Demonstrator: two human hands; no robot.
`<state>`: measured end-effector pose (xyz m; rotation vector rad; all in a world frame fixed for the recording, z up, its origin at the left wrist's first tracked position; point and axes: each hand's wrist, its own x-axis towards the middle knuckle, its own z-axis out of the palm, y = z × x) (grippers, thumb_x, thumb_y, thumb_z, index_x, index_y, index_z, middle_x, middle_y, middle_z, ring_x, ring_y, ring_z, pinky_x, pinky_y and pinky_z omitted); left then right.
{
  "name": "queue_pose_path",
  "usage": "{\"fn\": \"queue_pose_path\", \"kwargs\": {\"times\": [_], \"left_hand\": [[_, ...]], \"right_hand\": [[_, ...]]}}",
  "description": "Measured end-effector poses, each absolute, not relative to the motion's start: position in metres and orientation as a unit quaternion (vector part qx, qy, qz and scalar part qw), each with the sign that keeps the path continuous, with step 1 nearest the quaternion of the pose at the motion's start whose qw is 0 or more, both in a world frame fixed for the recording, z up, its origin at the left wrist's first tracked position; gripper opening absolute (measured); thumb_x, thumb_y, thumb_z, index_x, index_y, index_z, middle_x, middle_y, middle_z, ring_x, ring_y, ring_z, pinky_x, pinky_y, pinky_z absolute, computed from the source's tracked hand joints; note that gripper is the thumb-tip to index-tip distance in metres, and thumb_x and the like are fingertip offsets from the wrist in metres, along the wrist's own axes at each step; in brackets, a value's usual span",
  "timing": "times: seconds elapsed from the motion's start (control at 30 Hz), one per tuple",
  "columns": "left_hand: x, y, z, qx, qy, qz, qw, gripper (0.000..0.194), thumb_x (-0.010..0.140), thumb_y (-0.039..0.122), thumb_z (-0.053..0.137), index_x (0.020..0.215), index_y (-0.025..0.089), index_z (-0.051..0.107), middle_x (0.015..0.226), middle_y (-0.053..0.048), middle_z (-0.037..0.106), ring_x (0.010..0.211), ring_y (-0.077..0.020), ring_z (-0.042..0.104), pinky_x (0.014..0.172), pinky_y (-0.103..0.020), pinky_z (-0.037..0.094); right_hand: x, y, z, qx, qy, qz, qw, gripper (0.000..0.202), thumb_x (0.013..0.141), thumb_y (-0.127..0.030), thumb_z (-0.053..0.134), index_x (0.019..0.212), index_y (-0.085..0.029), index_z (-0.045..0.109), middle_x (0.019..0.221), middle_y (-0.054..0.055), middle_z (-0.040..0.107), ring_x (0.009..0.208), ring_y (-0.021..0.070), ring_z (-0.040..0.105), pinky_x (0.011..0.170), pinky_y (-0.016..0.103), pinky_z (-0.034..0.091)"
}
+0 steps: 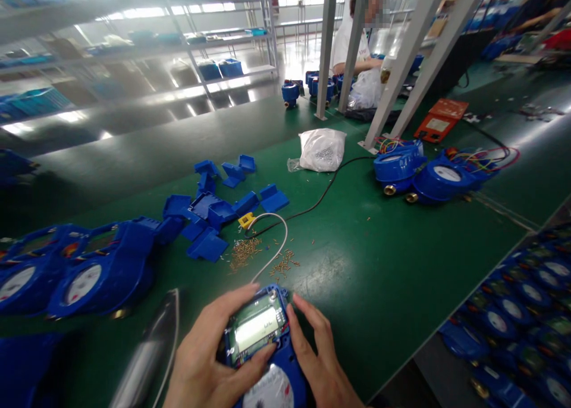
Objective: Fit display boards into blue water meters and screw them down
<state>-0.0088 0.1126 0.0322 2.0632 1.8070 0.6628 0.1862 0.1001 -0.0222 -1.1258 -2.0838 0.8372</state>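
My left hand [207, 351], half-closed, holds the meter [286, 363]; my right hand [319, 357], loosely open, touches its right edge. Brass parts [244, 253] lie farther.

The operator's visible body comprises a bare left hand [209, 351] and a bare right hand [323, 357], each with uncovered, slender, tapering fingers [314, 314].

Screws [244, 253] on table [366, 265] beyond meter [286, 358]

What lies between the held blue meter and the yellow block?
Between meter and block, the head view shows small brass-coloured pieces and a white cable.
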Motion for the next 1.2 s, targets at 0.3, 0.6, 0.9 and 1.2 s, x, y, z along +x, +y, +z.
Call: {"fn": "queue_pose_path", "kwargs": {"times": [0.3,0.6,0.9,1.2], "left_hand": [[-0.008,0.114,0.035,0.704,0.633,0.232,0.226,0.055,0.077,0.043,0.065,0.125,0.031,0.041,0.126,-0.002,0.059,0.112,-0.0217,0.059,0.091,-0.034,0.053],[-0.005,0.115,0.038,0.702,0.624,0.248,0.236,0.052,0.077,0.036,0.065,0.123,0.03,0.042,0.123,-0.001,0.06,0.11,-0.0189,0.06,0.092,-0.03,0.052],[-0.007,0.115,0.037,0.701,0.621,0.236,0.259,0.051,0.079,0.036,0.064,0.123,0.031,0.04,0.125,-0.002,0.058,0.113,-0.0189,0.058,0.095,-0.031,0.051],[-0.006,0.117,0.039,0.703,0.624,0.238,0.244,0.051,0.077,0.033,0.065,0.123,0.032,0.042,0.124,-0.001,0.058,0.112,-0.0198,0.058,0.094,-0.032,0.051]], "right_hand": [[0.193,0.103,-0.018,-0.428,-0.776,0.335,0.321,0.07,0.088,-0.063,0.036,0.146,-0.028,0.021,0.146,0.01,0.035,0.132,0.034,0.036,0.106,0.051,0.037],[0.198,0.108,-0.014,-0.427,-0.787,0.29,0.337,0.068,0.088,-0.065,0.031,0.142,-0.025,0.034,0.14,0.01,0.044,0.13,0.0314,0.04,0.105,0.046,0.038],[0.193,0.114,-0.028,-0.414,-0.779,0.243,0.403,0.068,0.088,-0.068,0.029,0.137,-0.023,0.043,0.132,0.009,0.053,0.125,0.0285,0.044,0.102,0.042,0.04],[0.187,0.117,-0.036,-0.41,-0.776,0.162,0.45,0.069,0.087,-0.068,0.026,0.132,-0.021,0.049,0.126,0.011,0.056,0.118,0.0308,0.048,0.095,0.045,0.041]]}}
